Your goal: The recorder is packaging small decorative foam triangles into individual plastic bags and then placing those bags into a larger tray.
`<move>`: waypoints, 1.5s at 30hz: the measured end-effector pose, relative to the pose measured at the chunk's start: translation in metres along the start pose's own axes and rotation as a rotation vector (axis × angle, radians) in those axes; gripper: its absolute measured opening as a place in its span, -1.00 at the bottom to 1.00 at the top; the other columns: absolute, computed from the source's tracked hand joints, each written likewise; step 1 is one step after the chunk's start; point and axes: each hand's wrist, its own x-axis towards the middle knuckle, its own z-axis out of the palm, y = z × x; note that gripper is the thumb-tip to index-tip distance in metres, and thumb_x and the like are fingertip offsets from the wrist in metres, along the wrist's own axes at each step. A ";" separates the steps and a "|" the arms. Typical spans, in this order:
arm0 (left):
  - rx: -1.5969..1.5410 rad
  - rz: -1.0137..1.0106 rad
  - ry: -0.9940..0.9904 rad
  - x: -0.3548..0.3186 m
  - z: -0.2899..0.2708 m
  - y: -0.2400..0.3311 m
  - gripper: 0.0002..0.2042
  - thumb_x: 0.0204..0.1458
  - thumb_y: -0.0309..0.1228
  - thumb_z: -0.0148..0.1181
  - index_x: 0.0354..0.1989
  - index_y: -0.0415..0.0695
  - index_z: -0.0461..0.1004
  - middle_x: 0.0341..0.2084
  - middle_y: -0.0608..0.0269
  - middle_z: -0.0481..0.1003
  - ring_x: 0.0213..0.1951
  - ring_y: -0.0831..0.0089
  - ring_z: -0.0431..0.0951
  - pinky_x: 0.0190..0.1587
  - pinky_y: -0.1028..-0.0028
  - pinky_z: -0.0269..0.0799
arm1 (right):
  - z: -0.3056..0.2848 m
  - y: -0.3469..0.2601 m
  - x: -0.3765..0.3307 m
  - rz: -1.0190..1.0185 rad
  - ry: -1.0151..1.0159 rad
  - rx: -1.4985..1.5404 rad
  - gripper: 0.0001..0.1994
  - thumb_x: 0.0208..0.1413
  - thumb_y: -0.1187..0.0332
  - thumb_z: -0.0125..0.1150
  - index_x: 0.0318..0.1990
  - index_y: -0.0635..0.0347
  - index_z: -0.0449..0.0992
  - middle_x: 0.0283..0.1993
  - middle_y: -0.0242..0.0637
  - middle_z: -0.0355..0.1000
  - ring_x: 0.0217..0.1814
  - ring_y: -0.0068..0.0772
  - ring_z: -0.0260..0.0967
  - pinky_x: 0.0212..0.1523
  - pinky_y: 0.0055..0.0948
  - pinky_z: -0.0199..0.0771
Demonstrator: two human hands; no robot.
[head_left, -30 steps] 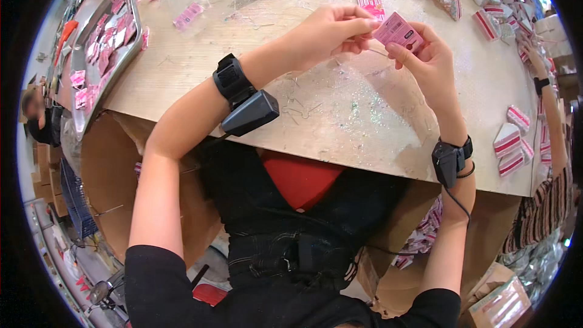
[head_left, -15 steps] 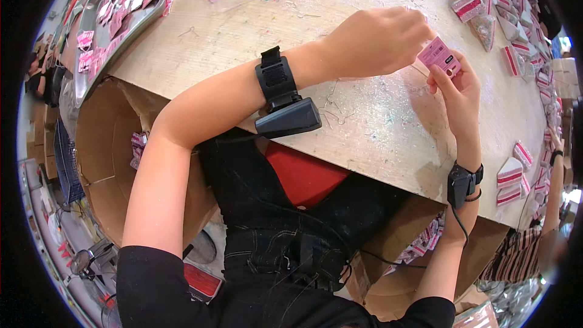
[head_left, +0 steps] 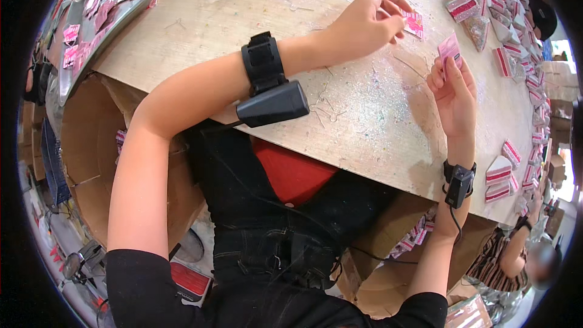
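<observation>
My left hand [head_left: 371, 24] is over the far middle of the table, its fingers loosely curled and the thumb apart from the index finger. Right beside its fingertips shows a pink patterned card [head_left: 415, 25], partly covered by the fingers; whether they touch it is unclear. My right hand [head_left: 454, 88], palm turned up, pinches a small pink card [head_left: 449, 48] upright between thumb and fingers. Glitter and thin bent wire pieces [head_left: 328, 109] lie on the wooden table [head_left: 376, 140] below both hands.
A metal tray [head_left: 118, 33] of pink cards stands at the far left. Clear bags with pink-striped white wedge shapes [head_left: 464, 7] pile along the right, with loose wedges [head_left: 499, 176] nearer. Cardboard boxes [head_left: 91, 146] sit below the table edge. Another person [head_left: 513, 255] works at the right.
My hands have moved apart. The left has drawn back and its fingers have opened out; the right has turned its card nearly edge-on. The view has shifted slightly.
</observation>
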 end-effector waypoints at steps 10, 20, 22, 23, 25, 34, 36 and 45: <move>-0.622 -0.281 -0.021 0.010 0.002 0.006 -0.86 0.13 -0.48 0.02 -0.18 -0.22 0.42 -0.46 0.33 0.40 -0.41 0.61 0.39 -0.27 0.55 0.39 | 0.076 -0.019 -0.024 -0.555 -0.443 -0.796 -0.98 0.03 0.51 0.18 -0.37 0.19 0.49 -0.01 -0.21 0.43 0.01 -0.26 0.39 0.04 -0.37 0.36; -0.737 -0.440 -0.177 0.006 -0.012 0.015 -0.90 0.12 -0.48 0.04 -0.24 -0.23 0.40 -0.48 0.36 0.35 -0.45 0.60 0.33 -0.33 0.55 0.35 | 0.171 0.023 -0.021 -1.108 -0.756 -1.252 -0.87 -0.14 0.35 0.30 -0.45 0.13 0.47 0.17 -0.28 0.35 0.17 -0.10 0.30 0.00 -0.26 0.46; -1.047 -0.630 -0.091 0.003 -0.014 0.019 -0.93 0.09 -0.50 0.07 -0.32 -0.24 0.37 -0.51 0.36 0.30 -0.47 0.59 0.30 -0.36 0.56 0.33 | 0.171 0.022 -0.020 -1.173 -0.712 -1.232 -0.88 -0.13 0.37 0.29 -0.46 0.13 0.46 0.17 -0.28 0.35 0.15 -0.09 0.31 -0.03 -0.27 0.48; -1.045 -0.623 -0.114 0.003 -0.012 0.021 -0.93 0.09 -0.50 0.07 -0.32 -0.24 0.37 -0.51 0.36 0.30 -0.47 0.59 0.30 -0.36 0.56 0.33 | 0.171 0.022 -0.020 -1.227 -0.682 -1.190 -0.89 -0.12 0.38 0.28 -0.46 0.13 0.46 0.17 -0.29 0.35 0.13 -0.09 0.33 -0.07 -0.28 0.50; -1.148 -0.675 -0.110 0.002 -0.012 0.028 -0.90 0.06 -0.50 0.10 -0.35 -0.26 0.32 -0.53 0.35 0.28 -0.48 0.59 0.30 -0.39 0.56 0.32 | 0.171 0.023 -0.021 -1.268 -0.631 -1.166 -0.89 -0.12 0.40 0.28 -0.50 0.14 0.45 0.17 -0.29 0.35 0.12 -0.07 0.34 -0.11 -0.28 0.51; -1.241 -0.667 -0.156 0.004 -0.022 0.039 -0.86 0.03 -0.46 0.13 -0.37 -0.24 0.30 -0.55 0.35 0.28 -0.51 0.58 0.31 -0.39 0.57 0.34 | 0.155 0.031 -0.017 -1.346 -0.656 -1.169 -0.90 -0.08 0.41 0.29 -0.52 0.13 0.48 0.18 -0.28 0.36 0.19 -0.08 0.31 0.00 -0.22 0.47; -1.209 -0.675 -0.196 0.005 -0.021 0.035 -0.85 0.03 -0.45 0.13 -0.35 -0.23 0.31 -0.54 0.35 0.28 -0.51 0.57 0.32 -0.38 0.56 0.34 | 0.151 0.030 -0.014 -1.289 -0.691 -1.119 -0.92 -0.07 0.42 0.28 -0.49 0.13 0.49 0.18 -0.29 0.36 0.20 -0.08 0.30 0.05 -0.19 0.43; -1.143 -0.625 -0.126 0.000 -0.021 0.022 -0.76 0.05 -0.34 0.13 -0.27 -0.26 0.31 -0.51 0.34 0.27 -0.45 0.54 0.32 -0.35 0.57 0.36 | 0.083 0.005 -0.003 -0.517 -0.389 -0.474 -0.83 -0.08 0.64 0.30 -0.33 0.22 0.48 -0.21 -0.22 0.44 -0.17 -0.32 0.38 -0.08 -0.38 0.36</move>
